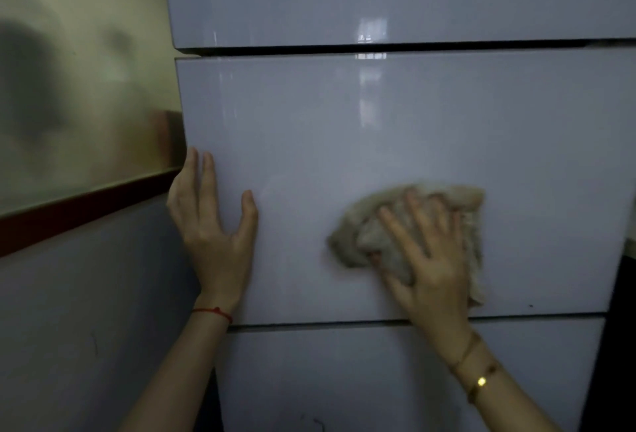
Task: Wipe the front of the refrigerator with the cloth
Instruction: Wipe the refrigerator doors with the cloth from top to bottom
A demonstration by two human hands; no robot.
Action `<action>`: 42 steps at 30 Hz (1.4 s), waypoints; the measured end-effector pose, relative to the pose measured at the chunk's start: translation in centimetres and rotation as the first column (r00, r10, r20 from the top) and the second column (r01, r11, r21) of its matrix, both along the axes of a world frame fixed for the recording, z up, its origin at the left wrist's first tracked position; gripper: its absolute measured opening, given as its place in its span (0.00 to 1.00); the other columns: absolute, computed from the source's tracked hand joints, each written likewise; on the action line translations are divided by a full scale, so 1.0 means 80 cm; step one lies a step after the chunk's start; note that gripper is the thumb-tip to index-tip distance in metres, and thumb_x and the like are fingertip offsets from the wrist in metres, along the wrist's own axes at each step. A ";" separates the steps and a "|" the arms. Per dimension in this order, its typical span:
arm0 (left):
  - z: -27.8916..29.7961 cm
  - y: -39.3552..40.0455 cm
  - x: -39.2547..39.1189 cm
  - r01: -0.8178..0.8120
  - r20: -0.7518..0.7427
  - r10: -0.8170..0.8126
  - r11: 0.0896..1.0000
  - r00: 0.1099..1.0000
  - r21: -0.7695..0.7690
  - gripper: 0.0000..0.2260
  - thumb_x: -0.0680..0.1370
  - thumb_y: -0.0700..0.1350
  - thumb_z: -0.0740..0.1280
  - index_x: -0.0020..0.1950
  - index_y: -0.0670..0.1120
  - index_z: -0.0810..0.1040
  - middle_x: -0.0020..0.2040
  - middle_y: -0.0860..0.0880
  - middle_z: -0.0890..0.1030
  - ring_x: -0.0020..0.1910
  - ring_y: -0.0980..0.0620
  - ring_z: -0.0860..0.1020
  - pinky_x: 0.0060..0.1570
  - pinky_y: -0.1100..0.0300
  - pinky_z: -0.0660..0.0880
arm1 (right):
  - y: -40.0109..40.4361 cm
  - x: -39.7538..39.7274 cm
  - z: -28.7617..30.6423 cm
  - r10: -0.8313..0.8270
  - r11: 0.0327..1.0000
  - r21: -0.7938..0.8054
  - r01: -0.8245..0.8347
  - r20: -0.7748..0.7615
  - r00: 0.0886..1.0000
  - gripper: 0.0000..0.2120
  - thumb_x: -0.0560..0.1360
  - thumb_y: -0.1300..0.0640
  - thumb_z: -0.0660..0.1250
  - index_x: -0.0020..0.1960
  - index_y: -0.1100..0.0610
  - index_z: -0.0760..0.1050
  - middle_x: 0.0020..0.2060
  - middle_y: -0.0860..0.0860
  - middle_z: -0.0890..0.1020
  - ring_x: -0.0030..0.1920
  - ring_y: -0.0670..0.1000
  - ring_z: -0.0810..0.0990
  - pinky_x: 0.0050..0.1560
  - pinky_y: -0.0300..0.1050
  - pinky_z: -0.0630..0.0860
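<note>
We see both hands flat on the refrigerator's middle door panel.

Nearest us, the right hand (two thin bracelets at its wrist) has its grip open, fingers spread, pressing the beige cloth against the panel rather than clutching it. The left hand, a red string at its wrist, lies open too, palm against the panel's left edge with nothing in it. Behind them the glossy grey refrigerator rises, a dark seam dividing this panel from the one above. To the left stands a wall.
</note>
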State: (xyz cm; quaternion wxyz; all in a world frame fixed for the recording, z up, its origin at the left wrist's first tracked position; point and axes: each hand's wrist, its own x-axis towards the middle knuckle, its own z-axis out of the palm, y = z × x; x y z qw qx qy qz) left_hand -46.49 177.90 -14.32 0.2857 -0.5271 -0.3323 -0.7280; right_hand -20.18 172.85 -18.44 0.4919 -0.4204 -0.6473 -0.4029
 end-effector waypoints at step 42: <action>-0.014 -0.003 -0.016 0.026 -0.072 -0.031 0.996 0.997 -0.080 0.25 0.82 0.44 0.63 0.78 0.38 0.62 0.78 0.44 0.61 0.78 0.48 0.60 0.78 0.54 0.59 | 0.006 -0.048 0.047 0.083 0.995 0.013 -0.097 0.404 0.911 0.24 0.79 0.50 0.68 0.74 0.51 0.71 0.76 0.55 0.69 0.78 0.59 0.65 0.79 0.61 0.59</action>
